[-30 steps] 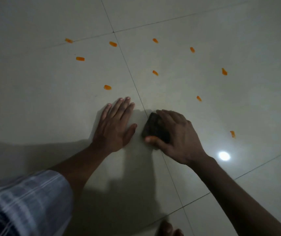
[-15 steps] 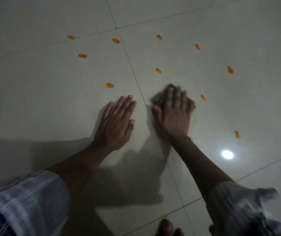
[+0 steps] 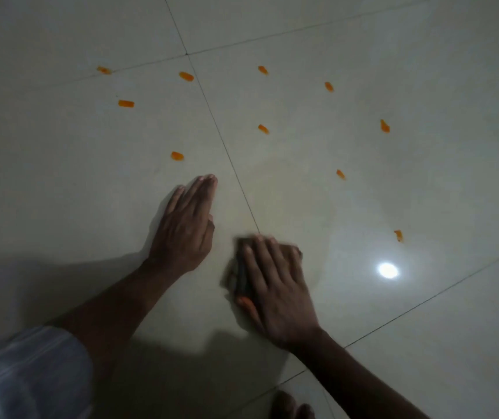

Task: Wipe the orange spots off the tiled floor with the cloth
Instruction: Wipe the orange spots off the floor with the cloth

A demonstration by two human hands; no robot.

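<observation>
Several orange spots dot the pale tiled floor [image 3: 423,182], among them one [image 3: 177,156] just beyond my left fingertips, one [image 3: 263,128] past the grout line, and others [image 3: 340,174] [image 3: 398,235] to the right. My right hand [image 3: 275,285] lies flat on a dark cloth [image 3: 239,273], fingers stretched over it and pressing it to the floor near the grout line; the hand is motion-blurred and its thumb tip looks orange. My left hand [image 3: 186,225] rests flat on the tile beside it, fingers together, holding nothing.
A bright lamp reflection [image 3: 388,270] shines on the tile right of my right hand. Toes of a foot [image 3: 290,406] show at the bottom edge. A checked sleeve [image 3: 24,373] fills the lower left corner. Grout lines [image 3: 227,152] cross the floor.
My right hand pushed the cloth away across the tile, then pulled it back toward me to beside my left wrist. My left hand stayed planted, its fingers now closer together.
</observation>
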